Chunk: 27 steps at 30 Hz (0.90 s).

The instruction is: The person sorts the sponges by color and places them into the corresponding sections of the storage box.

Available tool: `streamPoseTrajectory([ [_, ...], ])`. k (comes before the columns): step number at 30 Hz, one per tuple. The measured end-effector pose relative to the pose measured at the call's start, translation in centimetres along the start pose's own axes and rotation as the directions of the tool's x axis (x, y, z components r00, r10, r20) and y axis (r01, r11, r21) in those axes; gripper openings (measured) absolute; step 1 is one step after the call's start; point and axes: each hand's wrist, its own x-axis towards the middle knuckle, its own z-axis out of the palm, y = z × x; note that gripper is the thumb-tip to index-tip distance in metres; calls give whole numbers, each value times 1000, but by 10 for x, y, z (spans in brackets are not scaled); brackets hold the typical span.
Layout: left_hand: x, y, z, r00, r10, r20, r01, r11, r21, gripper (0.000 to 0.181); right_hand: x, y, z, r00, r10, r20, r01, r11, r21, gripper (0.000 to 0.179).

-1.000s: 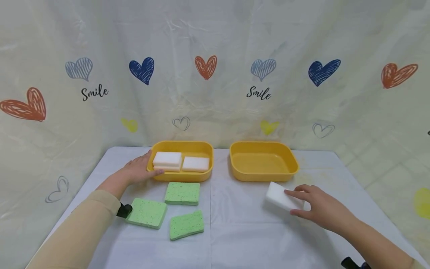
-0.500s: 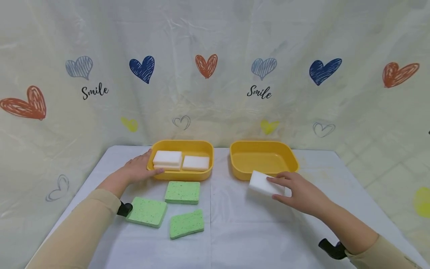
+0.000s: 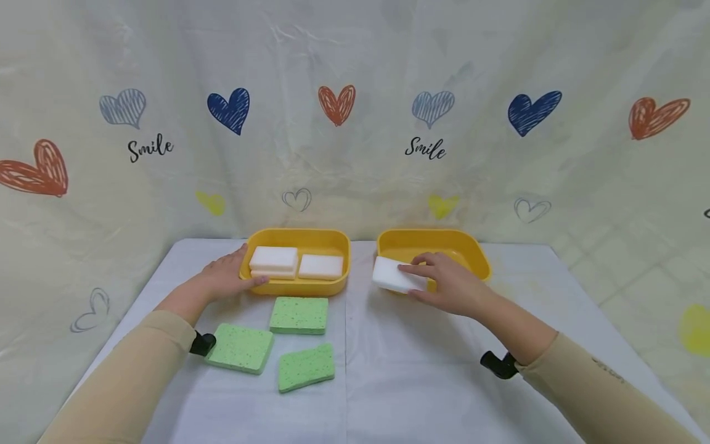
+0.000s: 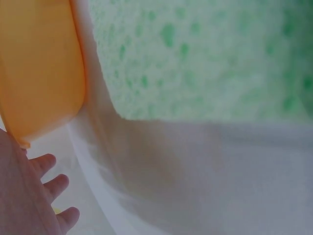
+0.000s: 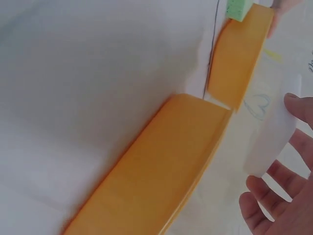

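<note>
My right hand pinches a white sponge between thumb and fingers, raised over the front left part of the right yellow tray. In the right wrist view the white sponge hangs beside the tray's rim, partly covered by the fingers. My left hand rests against the left end of the left yellow tray, thumb along its front rim. Its fingers stick out loosely past the tray wall in the left wrist view. Inside that tray lie a stack of white sponges and another white sponge.
Three green sponges lie in front of the left tray: a back one, a left one beside my left cuff, and a front one. A curtain printed with hearts hangs behind the table.
My right hand has carried the white sponge leftward and away from me, from the table's right side to over the right tray. The left hand stays at the left tray.
</note>
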Motion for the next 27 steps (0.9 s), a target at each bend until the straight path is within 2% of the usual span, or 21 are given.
streamPoseTrajectory([
  [4, 0, -1, 0, 1000, -2, -15, 2, 1000, -9, 116, 24, -9, 1, 999, -3, 46, 4, 1000, -15, 54],
  [9, 0, -2, -1, 1000, -9, -2, 9, 1000, 0, 115, 51, -19, 4, 997, -12, 81, 11, 1000, 4, 53],
  [21, 1, -4, -1, 1000, -14, -10, 14, 1000, 3, 119, 108, -41, 22, 990, -136, 40, 134, 991, 28, 48],
  [27, 4, -5, 2, 1000, 2, -24, -2, 1000, -14, 118, 135, -51, 33, 987, -147, 72, 148, 989, -3, 49],
])
